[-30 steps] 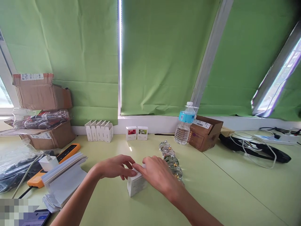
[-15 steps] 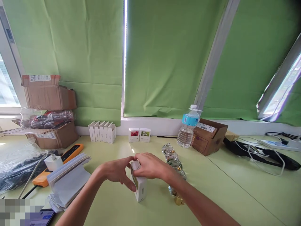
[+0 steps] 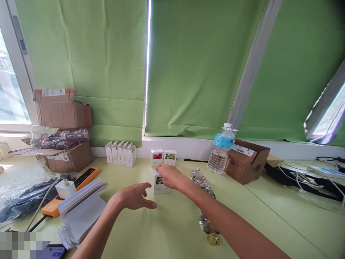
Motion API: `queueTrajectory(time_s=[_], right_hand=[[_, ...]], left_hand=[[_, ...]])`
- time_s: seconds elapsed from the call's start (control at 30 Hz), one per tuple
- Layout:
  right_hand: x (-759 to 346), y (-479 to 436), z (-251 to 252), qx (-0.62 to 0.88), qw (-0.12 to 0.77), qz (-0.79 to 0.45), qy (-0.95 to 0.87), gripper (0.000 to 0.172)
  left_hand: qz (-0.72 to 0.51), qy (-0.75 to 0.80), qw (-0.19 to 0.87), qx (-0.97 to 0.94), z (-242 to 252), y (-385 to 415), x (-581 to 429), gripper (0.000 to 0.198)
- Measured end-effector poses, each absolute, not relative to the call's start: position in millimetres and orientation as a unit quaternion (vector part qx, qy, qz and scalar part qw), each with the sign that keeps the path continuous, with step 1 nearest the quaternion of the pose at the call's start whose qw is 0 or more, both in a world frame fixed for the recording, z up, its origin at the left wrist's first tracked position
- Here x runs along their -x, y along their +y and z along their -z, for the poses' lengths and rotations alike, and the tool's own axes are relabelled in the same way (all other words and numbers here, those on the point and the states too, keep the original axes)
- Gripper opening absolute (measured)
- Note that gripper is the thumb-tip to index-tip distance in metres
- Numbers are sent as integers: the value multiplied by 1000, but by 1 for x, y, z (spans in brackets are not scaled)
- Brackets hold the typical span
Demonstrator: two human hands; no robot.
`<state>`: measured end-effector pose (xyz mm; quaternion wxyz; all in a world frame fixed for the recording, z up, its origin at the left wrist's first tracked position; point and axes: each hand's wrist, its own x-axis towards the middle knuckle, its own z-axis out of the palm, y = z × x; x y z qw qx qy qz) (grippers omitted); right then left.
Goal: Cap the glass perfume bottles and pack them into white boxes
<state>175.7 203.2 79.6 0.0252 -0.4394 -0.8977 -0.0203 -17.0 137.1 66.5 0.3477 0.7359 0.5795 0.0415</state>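
Note:
My right hand (image 3: 170,176) is closed on the top of a small white box (image 3: 162,188) with a white-flower picture on its front. The box is upright, its printed face toward me. My left hand (image 3: 136,196) is to the left of it, fingers apart and holding nothing. Just behind are two similar white boxes side by side: one with a red-flower picture (image 3: 157,157), the other with a white-flower picture (image 3: 170,157). Under and beyond my right forearm runs a row of shiny, clear-wrapped round pieces (image 3: 202,182), with a gold-coloured piece (image 3: 213,239) at its near end.
Several white open-topped cartons (image 3: 121,154) line the wall. A water bottle (image 3: 219,151) and a brown cardboard box (image 3: 244,163) stand right of centre. At left are folded white sheets (image 3: 82,214), an orange power strip (image 3: 50,208), a white charger (image 3: 65,188) and stacked cardboard boxes (image 3: 60,113).
The white box has gone from between both hands to farther back, turned so its picture faces me. My left hand has let go of it. The view has shifted slightly.

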Motion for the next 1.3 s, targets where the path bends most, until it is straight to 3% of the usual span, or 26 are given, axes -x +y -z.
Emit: queueTrajectory(time_s=[0.1, 0.4, 0.83, 1.3], right_hand=[[-170, 230, -75, 459, 26, 58, -886, 25], [-157, 293, -64, 475, 13, 132, -870, 29], [-148, 317, -47, 463, 17, 202, -863, 28], [-116, 306, -48, 438, 126, 150, -877, 27]], left_hand=[[-29, 585, 339, -736, -64, 138, 15, 88], [-21, 601, 305, -738, -70, 136, 16, 80], [-19, 594, 309, -743, -69, 144, 18, 80], [-29, 599, 301, -741, -81, 146, 18, 80]])
